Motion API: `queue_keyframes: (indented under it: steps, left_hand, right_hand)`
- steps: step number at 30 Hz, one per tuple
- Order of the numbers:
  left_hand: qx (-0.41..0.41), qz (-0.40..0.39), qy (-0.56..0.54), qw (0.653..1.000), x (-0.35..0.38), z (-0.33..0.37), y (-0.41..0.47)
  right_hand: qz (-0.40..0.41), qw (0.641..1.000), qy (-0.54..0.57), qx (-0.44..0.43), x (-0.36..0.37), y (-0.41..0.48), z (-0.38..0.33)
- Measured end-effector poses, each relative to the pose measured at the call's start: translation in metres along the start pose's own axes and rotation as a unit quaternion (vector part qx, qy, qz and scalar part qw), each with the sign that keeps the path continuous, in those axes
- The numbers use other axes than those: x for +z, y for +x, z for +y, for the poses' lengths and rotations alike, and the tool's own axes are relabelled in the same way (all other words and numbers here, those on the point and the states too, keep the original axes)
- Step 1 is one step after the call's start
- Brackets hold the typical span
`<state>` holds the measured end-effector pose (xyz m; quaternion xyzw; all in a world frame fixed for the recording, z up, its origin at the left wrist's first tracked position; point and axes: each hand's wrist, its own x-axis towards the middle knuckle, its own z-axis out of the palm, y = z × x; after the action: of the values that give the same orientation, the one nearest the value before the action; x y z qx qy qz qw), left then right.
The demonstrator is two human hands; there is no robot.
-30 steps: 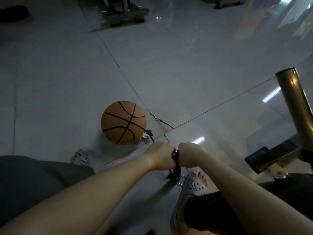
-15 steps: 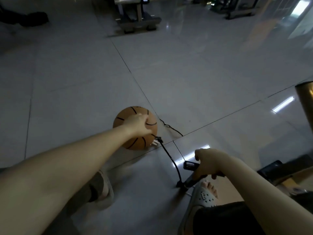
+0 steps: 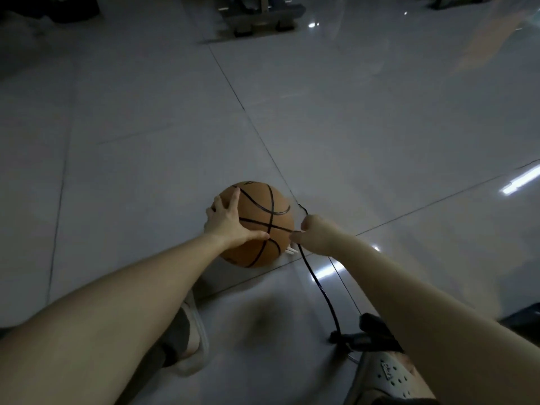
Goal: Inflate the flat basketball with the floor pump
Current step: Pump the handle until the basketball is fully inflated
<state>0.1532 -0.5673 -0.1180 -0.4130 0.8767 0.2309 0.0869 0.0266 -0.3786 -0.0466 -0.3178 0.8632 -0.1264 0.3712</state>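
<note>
Orange rubber basketball with black seams (image 3: 263, 217) sits on the glossy grey tiled floor (image 3: 350, 127), mid-floor, just left of where two tile joints cross. It looks round.

Left hand (image 3: 226, 220): fingers spread flat against the ball's left flank, thumb stretched across the near face. Half a second ago it lay on top of the ball; now it is lower and to the side.

Right hand (image 3: 317, 233): was wrapped round the pump handle, now off it and up at the ball's right side. Its fingers are curled where the thin black hose (image 3: 321, 293) meets the small white connector (image 3: 291, 251) at the ball. Blurred, so cannot tell if it pinches the hose.

Black floor pump (image 3: 374, 328) is low near the floor's near edge, partly under the right forearm, no hand on it. White perforated clog (image 3: 385, 372) just beside the pump base. Pale sandal (image 3: 195, 340) under the left forearm.
</note>
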Motion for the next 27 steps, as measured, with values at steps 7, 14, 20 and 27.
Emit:
queue_keyframes:
  steps: [7, 14, 20, 27]
  left_hand:
    - [0.007, 0.008, -0.07, 0.997, 0.004, -0.017, 0.004]
    - [-0.004, 0.03, -0.098, 0.995, 0.013, -0.022, 0.017]
    - [-0.003, -0.035, -0.14, 0.99, -0.006, -0.035, 0.025]
    - [-0.002, 0.019, -0.125, 0.992, 0.012, -0.031, 0.022]
  right_hand:
    - [0.041, 0.98, 0.194, 0.032, 0.04, 0.062, -0.022]
    - [0.133, 0.982, 0.135, 0.022, 0.066, 0.087, -0.025]
    - [0.129, 0.988, 0.088, -0.013, 0.06, 0.085, -0.024]
    - [0.17, 0.981, 0.097, 0.002, 0.066, 0.084, -0.021]
